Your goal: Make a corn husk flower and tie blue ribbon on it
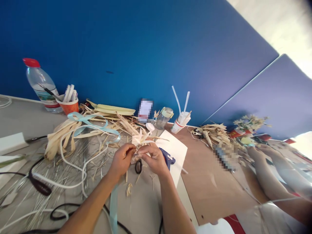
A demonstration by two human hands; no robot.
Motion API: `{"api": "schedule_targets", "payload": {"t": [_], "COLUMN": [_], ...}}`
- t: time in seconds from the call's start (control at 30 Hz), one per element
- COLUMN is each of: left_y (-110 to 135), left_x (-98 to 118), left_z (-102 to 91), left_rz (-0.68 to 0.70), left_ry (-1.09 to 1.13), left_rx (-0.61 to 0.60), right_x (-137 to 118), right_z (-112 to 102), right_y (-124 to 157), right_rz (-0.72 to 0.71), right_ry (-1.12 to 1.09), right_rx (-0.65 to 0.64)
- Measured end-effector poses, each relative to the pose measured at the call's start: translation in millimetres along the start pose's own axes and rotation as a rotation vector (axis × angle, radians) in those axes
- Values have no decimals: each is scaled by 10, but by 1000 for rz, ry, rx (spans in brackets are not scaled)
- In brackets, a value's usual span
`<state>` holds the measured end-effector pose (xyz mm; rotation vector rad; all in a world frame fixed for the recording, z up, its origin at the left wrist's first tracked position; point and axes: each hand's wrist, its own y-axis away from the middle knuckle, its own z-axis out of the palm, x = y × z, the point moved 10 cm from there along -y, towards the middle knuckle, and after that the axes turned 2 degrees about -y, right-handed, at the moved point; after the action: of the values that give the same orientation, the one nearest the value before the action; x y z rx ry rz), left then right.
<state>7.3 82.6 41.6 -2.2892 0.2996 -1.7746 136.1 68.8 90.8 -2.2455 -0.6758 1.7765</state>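
Note:
My left hand [122, 158] and my right hand [153, 158] meet above the table, fingertips of both pinched together. Between them is the base of a pale corn husk flower [140, 139], whose pointed petals rise just above my fingers. What exactly each fingertip grips is partly hidden. Directly below my hands shows a black scissors handle [138, 166]. A dark blue glue gun [167, 158] lies against my right hand's far side, on a white sheet [179, 152]. Small husk scraps [129, 189] lie in front of my hands.
Dried corn husks [57, 139], blue ribbon [90, 120], a white cable [63, 152] and thin wires [46, 198] crowd the left. Behind stand a water bottle [45, 86], an orange cup [69, 106], a jar [163, 118] and a straw cup [179, 125]. Another person's arms [265, 169] reach in at right.

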Motion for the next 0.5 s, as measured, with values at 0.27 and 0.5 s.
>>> {"api": "schedule_targets", "payload": {"t": [0.27, 0.5], "left_y": [41, 33], "left_x": [68, -29], "left_z": [10, 109], "left_rz": [17, -28], "left_ry": [11, 104], "left_rx": [2, -78], "right_x": [-13, -95], "right_z": [-32, -53], "right_y": [3, 3], "right_rz": [23, -31], "right_ry": [90, 100], "right_rx": [101, 99]}}
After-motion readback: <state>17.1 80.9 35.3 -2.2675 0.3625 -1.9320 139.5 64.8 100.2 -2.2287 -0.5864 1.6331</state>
